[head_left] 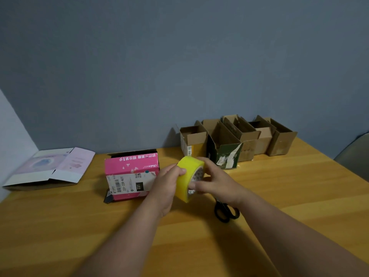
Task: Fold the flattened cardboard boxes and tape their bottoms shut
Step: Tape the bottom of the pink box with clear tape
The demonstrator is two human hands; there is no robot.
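- worktop (279, 196): wood, runs to the wall at the back edge
- row of folded brown boxes (249, 136) stands open-topped along the back edge, right of centre; the nearest one has a green printed side
- flattened pale box (50, 168) lies at the back left corner, not yet folded
- pink box (131, 172) is erected, lying on its side left of centre, open end toward the back edge, label face toward the person; looks like the one to be taped next
- tape roll (189, 176): yellow, held up above the worktop centre between both hands, just right of the pink box, core axis roughly left to right
- left hand (167, 182) grips the roll's outer band, thumb curled over the top
- right hand (211, 178) curls round the roll's right side, fingertips on the open face by the core, probably hunting the free end; no strip pulled yet that I can see
- key relation: pink box sits left of the roll, left hand nearer to it, so the strip has to go leftward
- scissors (227, 211): black handles, on the worktop below the right wrist, blades hidden by it; close for the cut, nothing between roll and box
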